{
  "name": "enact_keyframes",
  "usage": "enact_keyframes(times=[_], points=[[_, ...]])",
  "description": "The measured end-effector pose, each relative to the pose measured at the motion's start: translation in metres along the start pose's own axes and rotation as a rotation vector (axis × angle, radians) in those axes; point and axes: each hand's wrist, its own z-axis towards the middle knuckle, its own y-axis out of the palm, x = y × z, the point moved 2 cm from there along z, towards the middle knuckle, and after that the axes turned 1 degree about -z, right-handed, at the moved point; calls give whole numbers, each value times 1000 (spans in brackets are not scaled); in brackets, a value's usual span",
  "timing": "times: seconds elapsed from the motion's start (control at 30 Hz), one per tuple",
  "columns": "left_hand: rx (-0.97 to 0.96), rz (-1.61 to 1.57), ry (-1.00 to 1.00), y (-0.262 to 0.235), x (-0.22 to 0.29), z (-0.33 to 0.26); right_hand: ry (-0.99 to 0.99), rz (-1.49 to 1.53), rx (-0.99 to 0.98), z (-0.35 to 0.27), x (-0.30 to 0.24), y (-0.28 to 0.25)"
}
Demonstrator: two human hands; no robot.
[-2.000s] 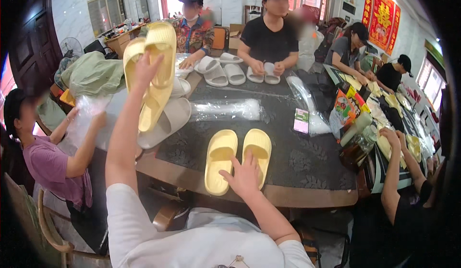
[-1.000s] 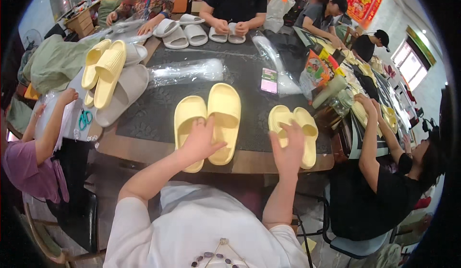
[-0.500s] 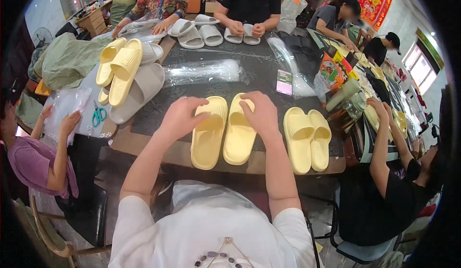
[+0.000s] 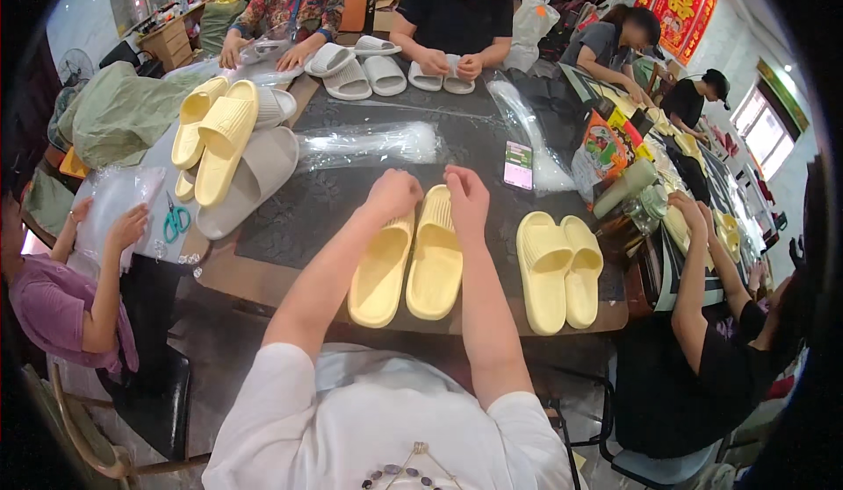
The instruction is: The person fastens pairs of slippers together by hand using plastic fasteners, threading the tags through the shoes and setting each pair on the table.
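At the lower edge, a white shirt [image 4: 386, 420] and a beaded necklace [image 4: 391, 470] mark the wearer, whose bare forearms reach over the brown rim of the table [image 4: 255, 281]. Near this rim lies the central pair of yellow slippers, the left slipper [image 4: 378, 279] and the right slipper [image 4: 434, 275] side by side, heels toward the wearer. To their right rests a second yellow pair [image 4: 545, 266], its two slippers touching. Over the toe end of the central pair, the left hand [image 4: 392, 195] has its fingers curled inward above the left strap; the right hand [image 4: 468, 200] is likewise bent, thumb and fingertips close together, beside the right strap. Whether either grips anything cannot be told. At left, teal-handled scissors [image 4: 176, 220] lie near a co-worker in purple [image 4: 75, 306], who holds clear plastic [image 4: 118, 206]. Farther in, yellow slippers [image 4: 226, 143] are stacked upon a large grey slipper [image 4: 262, 174]. Beyond the hands lie a clear plastic bundle [image 4: 369, 143] and, to its right, a phone [image 4: 518, 167]. At the far side stand grey slippers [image 4: 349, 79], before a person in black [image 4: 461, 11] whose hands touch one pair.
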Motion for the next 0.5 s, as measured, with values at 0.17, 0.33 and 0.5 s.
enact_keyframes(times=[0.17, 0.33, 0.5], points=[[467, -586, -27, -9, -23, -5, 87, 86, 122, 4, -3, -10], [455, -771, -93, -8, -28, -6, 133, -83, -39, 0, -4, -5], [503, -731, -20, -11, -20, -9, 112, -591, -252, -5, -7, 1]])
